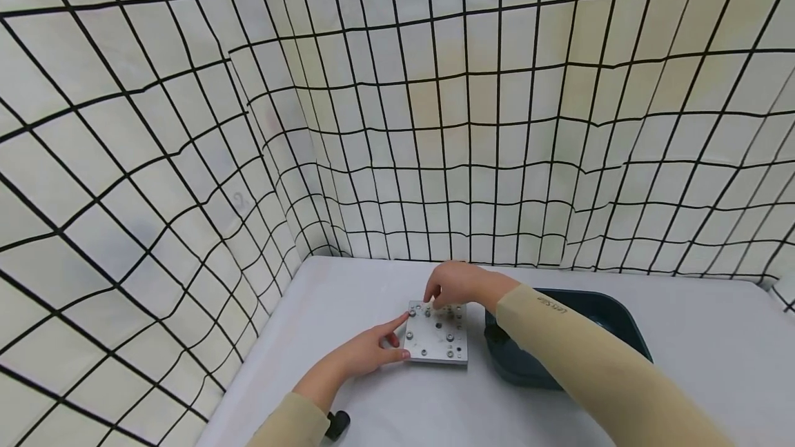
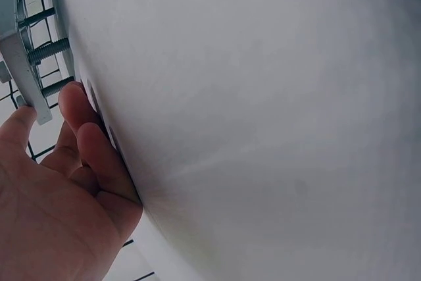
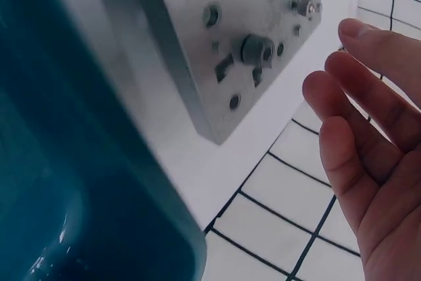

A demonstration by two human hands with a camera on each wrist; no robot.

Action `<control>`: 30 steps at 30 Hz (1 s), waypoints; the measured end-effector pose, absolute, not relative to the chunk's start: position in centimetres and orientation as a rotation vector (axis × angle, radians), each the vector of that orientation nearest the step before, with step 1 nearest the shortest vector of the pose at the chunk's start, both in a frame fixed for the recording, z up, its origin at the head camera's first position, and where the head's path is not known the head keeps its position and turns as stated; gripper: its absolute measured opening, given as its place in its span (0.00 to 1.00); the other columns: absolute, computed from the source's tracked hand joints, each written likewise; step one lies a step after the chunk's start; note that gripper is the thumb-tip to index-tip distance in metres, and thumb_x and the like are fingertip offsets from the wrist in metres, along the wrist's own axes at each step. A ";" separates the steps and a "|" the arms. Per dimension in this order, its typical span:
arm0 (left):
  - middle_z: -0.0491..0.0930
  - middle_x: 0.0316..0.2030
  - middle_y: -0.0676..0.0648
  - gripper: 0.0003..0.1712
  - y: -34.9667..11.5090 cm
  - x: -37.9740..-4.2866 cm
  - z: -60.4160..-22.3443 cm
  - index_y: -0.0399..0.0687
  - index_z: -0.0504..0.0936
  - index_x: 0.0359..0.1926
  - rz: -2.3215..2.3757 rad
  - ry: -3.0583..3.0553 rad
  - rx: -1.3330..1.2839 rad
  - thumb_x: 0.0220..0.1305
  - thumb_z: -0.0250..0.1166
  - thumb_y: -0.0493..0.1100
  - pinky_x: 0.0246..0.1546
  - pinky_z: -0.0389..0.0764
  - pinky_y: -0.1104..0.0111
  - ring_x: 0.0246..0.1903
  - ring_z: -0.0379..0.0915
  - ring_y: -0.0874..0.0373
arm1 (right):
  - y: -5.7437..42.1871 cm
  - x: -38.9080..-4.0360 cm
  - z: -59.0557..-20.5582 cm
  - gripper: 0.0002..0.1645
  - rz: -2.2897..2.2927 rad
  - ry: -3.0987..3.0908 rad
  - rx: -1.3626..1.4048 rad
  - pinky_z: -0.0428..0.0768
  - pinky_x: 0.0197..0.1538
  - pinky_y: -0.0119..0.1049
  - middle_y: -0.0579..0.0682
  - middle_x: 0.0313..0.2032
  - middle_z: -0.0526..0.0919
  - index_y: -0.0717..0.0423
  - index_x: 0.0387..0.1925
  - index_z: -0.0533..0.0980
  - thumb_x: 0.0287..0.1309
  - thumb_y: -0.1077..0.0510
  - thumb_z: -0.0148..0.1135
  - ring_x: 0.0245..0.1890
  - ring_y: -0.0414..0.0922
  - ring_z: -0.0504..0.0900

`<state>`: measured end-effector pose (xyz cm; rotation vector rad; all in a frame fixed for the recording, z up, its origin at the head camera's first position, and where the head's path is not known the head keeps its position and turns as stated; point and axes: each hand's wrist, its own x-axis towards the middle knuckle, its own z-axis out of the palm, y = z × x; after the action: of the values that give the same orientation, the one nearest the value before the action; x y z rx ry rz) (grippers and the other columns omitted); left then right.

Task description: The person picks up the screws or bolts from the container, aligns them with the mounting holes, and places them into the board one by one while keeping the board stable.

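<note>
Plate (image 1: 428, 341), studded with bolts (image 1: 450, 338), stood on the table (image 1: 373, 295) beside a dark bin (image 1: 522, 375) in the head view, the left hand (image 1: 366, 352) touching its left edge with straight thumb and forefinger, bolt shanks (image 2: 50, 51) jutting beneath in the left wrist view, and in the right wrist view the right hand (image 3: 391, 189) (loosely bent, gripping nothing visible) near its top

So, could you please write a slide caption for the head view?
Left hand touches a metal plate with bolts, right hand over it, beside a dark tub on a white table.
</note>
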<state>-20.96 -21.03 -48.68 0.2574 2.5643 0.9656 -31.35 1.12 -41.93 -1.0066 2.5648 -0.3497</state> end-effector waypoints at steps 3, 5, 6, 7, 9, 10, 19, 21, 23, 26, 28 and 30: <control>0.73 0.45 0.52 0.47 -21.1 -20.8 -48.5 0.64 0.58 0.76 0.960 2.566 0.250 0.60 0.69 0.60 0.33 0.72 0.63 0.30 0.70 0.57 | 1.2 -31.4 -42.0 0.07 -0.353 2.562 -0.999 0.77 0.41 0.34 0.35 0.34 0.81 0.40 0.39 0.88 0.60 0.55 0.70 0.33 0.35 0.77; 0.73 0.45 0.52 0.47 -21.2 -20.7 -48.4 0.64 0.59 0.76 0.961 2.566 0.248 0.60 0.70 0.60 0.33 0.71 0.63 0.30 0.70 0.57 | 1.1 -31.4 -42.2 0.07 -0.363 2.544 -0.996 0.78 0.42 0.34 0.35 0.34 0.82 0.41 0.38 0.88 0.60 0.56 0.70 0.33 0.35 0.77; 0.73 0.45 0.52 0.47 -21.2 -20.7 -48.4 0.64 0.59 0.76 0.964 2.564 0.248 0.60 0.70 0.60 0.33 0.71 0.63 0.30 0.69 0.57 | 1.0 -31.3 -42.3 0.06 -0.362 2.534 -0.989 0.78 0.42 0.34 0.35 0.34 0.82 0.41 0.38 0.88 0.60 0.56 0.70 0.33 0.35 0.78; 0.73 0.44 0.52 0.47 -21.2 -20.7 -48.4 0.64 0.59 0.76 0.965 2.564 0.250 0.60 0.69 0.60 0.33 0.71 0.64 0.30 0.69 0.57 | 0.9 -31.2 -42.4 0.06 -0.356 2.528 -0.982 0.78 0.41 0.34 0.35 0.34 0.81 0.41 0.37 0.88 0.60 0.56 0.70 0.32 0.35 0.78; 0.73 0.44 0.51 0.47 -21.2 -20.8 -48.5 0.64 0.59 0.76 0.971 2.563 0.257 0.60 0.69 0.60 0.33 0.71 0.64 0.30 0.69 0.57 | 0.8 -31.1 -42.5 0.06 -0.341 2.519 -0.974 0.78 0.41 0.34 0.35 0.34 0.81 0.41 0.36 0.88 0.60 0.57 0.69 0.31 0.35 0.78; 0.73 0.44 0.52 0.47 -21.2 -20.8 -48.6 0.65 0.59 0.76 0.973 2.563 0.262 0.61 0.69 0.60 0.33 0.71 0.64 0.30 0.69 0.57 | 0.7 -31.1 -42.6 0.06 -0.331 2.518 -0.968 0.78 0.40 0.34 0.36 0.34 0.81 0.41 0.36 0.88 0.60 0.57 0.69 0.31 0.35 0.78; 0.73 0.44 0.51 0.47 -21.1 -20.9 -48.6 0.66 0.59 0.76 0.982 2.556 0.266 0.60 0.69 0.60 0.33 0.71 0.63 0.30 0.70 0.57 | 0.7 -30.9 -42.3 0.07 -0.342 2.513 -0.956 0.78 0.38 0.34 0.37 0.35 0.81 0.43 0.38 0.87 0.60 0.58 0.69 0.30 0.36 0.78; 0.73 0.44 0.51 0.46 -21.0 -20.9 -48.5 0.66 0.59 0.76 0.982 2.555 0.266 0.60 0.70 0.60 0.33 0.71 0.63 0.31 0.70 0.57 | 0.9 -31.0 -42.1 0.07 -0.358 2.518 -0.964 0.78 0.39 0.34 0.37 0.35 0.81 0.43 0.40 0.87 0.60 0.57 0.69 0.31 0.36 0.78; 0.73 0.44 0.51 0.47 -20.9 -20.9 -48.5 0.66 0.59 0.76 0.975 2.556 0.262 0.60 0.70 0.60 0.33 0.71 0.63 0.31 0.69 0.57 | 1.1 -31.2 -42.0 0.07 -0.367 2.532 -0.978 0.78 0.40 0.34 0.36 0.36 0.81 0.42 0.40 0.87 0.60 0.56 0.69 0.32 0.36 0.78; 0.73 0.44 0.52 0.47 -20.9 -21.0 -48.5 0.67 0.58 0.76 0.965 2.560 0.254 0.60 0.70 0.60 0.33 0.70 0.62 0.32 0.69 0.56 | 1.7 -31.7 -42.0 0.07 -0.380 2.544 -0.997 0.78 0.42 0.34 0.35 0.36 0.82 0.40 0.40 0.88 0.60 0.53 0.70 0.34 0.35 0.78; 0.73 0.44 0.52 0.47 -20.9 -21.0 -48.5 0.67 0.58 0.76 0.959 2.565 0.249 0.60 0.69 0.61 0.34 0.70 0.62 0.32 0.69 0.56 | 2.2 -31.9 -41.9 0.06 -0.395 2.545 -1.002 0.78 0.42 0.35 0.35 0.35 0.82 0.40 0.39 0.88 0.60 0.52 0.70 0.35 0.36 0.77; 0.73 0.44 0.51 0.47 -21.0 -21.0 -48.6 0.67 0.58 0.76 0.954 2.571 0.247 0.60 0.69 0.61 0.34 0.70 0.62 0.32 0.69 0.56 | 2.7 -31.9 -41.7 0.07 -0.416 2.539 -1.001 0.78 0.41 0.35 0.35 0.35 0.81 0.40 0.40 0.88 0.60 0.52 0.70 0.36 0.37 0.77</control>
<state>-21.01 -20.97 -48.57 0.2465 2.5711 0.9541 -31.93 2.75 -41.68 -1.0006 2.5393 -0.4156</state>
